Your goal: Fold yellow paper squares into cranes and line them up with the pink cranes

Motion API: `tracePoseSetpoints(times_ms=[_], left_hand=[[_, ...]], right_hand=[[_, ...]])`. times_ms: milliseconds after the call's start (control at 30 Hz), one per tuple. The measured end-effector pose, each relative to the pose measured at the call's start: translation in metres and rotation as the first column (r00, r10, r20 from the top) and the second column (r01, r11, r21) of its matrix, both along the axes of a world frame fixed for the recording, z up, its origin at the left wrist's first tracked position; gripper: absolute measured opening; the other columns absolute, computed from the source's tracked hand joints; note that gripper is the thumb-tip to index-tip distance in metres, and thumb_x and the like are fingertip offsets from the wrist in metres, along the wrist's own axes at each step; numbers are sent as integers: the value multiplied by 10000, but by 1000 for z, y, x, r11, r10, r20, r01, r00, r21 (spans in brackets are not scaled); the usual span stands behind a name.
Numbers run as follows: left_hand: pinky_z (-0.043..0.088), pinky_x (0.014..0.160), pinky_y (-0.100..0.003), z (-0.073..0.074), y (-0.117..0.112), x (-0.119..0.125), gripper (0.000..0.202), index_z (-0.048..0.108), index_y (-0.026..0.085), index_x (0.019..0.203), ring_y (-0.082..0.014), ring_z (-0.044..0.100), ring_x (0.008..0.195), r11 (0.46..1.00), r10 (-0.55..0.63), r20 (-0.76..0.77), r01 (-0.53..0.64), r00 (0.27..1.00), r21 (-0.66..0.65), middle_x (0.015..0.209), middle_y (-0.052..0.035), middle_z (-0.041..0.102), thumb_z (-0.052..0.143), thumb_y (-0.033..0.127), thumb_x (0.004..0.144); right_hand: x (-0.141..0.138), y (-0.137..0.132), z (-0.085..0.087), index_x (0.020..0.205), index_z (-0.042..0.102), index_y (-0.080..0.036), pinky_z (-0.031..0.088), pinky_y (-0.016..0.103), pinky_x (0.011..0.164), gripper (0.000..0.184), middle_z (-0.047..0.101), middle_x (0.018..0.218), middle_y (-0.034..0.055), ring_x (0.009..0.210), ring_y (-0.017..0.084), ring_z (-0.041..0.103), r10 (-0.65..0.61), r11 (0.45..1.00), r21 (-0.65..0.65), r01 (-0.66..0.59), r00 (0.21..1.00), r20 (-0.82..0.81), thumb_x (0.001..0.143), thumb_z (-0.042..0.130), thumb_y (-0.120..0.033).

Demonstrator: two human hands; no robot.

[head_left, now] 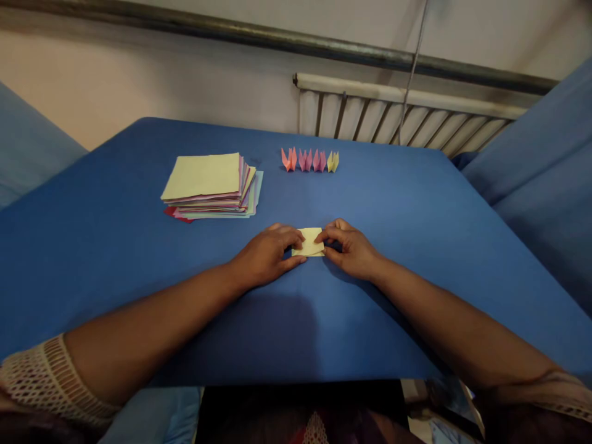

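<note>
A small folded piece of pale yellow paper (309, 242) lies on the blue table (416, 216) between my two hands. My left hand (268, 253) pinches its left end with thumb and fingers curled. My right hand (349, 246) pinches the right end in the same way. Behind and to the left sits a stack of coloured square papers (210, 185) with a pale yellow sheet on top. Farther back stands a row of small folded paper pieces (309, 160), orange, pink and yellow.
A white slatted rail (393, 117) runs behind the table at the back right, under a dark metal bar (277, 40). Blue padded surfaces flank the table on the left (28, 148) and right (546, 166).
</note>
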State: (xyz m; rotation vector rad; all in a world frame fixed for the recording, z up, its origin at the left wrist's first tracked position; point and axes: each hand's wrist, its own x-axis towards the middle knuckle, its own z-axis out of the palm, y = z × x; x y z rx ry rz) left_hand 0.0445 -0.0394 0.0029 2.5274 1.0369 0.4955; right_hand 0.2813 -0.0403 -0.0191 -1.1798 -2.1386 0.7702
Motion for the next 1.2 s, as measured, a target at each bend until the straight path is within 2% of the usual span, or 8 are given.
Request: tracePoseSetpoints(times_ms=[133, 300, 600, 700, 767, 900, 1000, 1200], left_hand=[[470, 911, -383, 0, 1, 2, 119, 635, 196, 879, -221, 596, 1010, 1000, 3, 45, -2, 999, -18, 1042, -51, 678, 605, 311, 873], [461, 929, -386, 0, 1, 5, 144, 653, 182, 824, -201, 621, 972, 1000, 25, 82, -23, 996, -19, 1039, -57, 692, 542, 245, 889], [462, 927, -400, -3, -1, 10, 130, 633, 177, 692, -221, 616, 954, 989, 147, 82, -148, 986, 1, 1025, -75, 695, 581, 193, 810], [461, 904, -399, -3, -1, 9, 91, 616, 180, 722, -218, 605, 915, 990, 138, 59, -139, 989, 17, 989, -71, 690, 590, 203, 806], [466, 876, -390, -3, 0, 8, 49, 630, 183, 828, -218, 592, 901, 991, 134, 55, -135, 989, 15, 955, -57, 687, 604, 218, 806], [453, 903, -389, -4, 2, 5, 182, 639, 195, 1006, -215, 584, 947, 998, 57, 59, -58, 997, 20, 1002, -49, 679, 578, 302, 871], [448, 903, -390, -4, 2, 3, 167, 642, 198, 936, -212, 585, 941, 999, 30, 53, -31, 998, 13, 988, -48, 674, 572, 341, 885], [449, 905, -389, -3, 3, 5, 152, 640, 200, 793, -202, 583, 941, 997, 74, 88, -72, 993, -32, 996, -34, 683, 544, 283, 878]], right_hand=[[-1, 1, -3, 905, 656, -237, 464, 301, 793, 105, 546, 932, 16, 860, 146, 550, -16, 1000, 19, 17, 1000, -14, 842, 605, -171], [-3, 4, -6, 850, 624, -217, 454, 294, 765, 31, 560, 919, 14, 823, 138, 558, -69, 997, 15, 69, 998, -11, 855, 601, -196], [-15, 6, 0, 808, 624, -203, 402, 275, 692, 80, 559, 832, -2, 726, 125, 529, -186, 983, 32, 183, 972, 145, 870, 623, -254], [-17, 6, 2, 822, 634, -205, 394, 272, 684, 78, 569, 844, -2, 719, 123, 524, -204, 979, 30, 201, 964, 171, 861, 641, -272], [-17, 5, 2, 824, 634, -205, 392, 271, 682, 74, 569, 844, -1, 718, 123, 523, -203, 979, 33, 200, 962, 180, 863, 634, -268], [-17, 5, 1, 780, 605, -197, 396, 274, 692, 93, 557, 826, 5, 720, 128, 521, -214, 976, 73, 203, 956, 199, 869, 584, -220], [-16, 5, -1, 753, 574, -198, 402, 276, 704, 101, 551, 815, 7, 732, 134, 522, -221, 974, 101, 204, 952, 209, 853, 569, -194], [-16, 4, 1, 743, 558, -202, 402, 283, 696, 123, 554, 810, 9, 731, 141, 522, -225, 973, 93, 210, 954, 200, 864, 567, -226]])
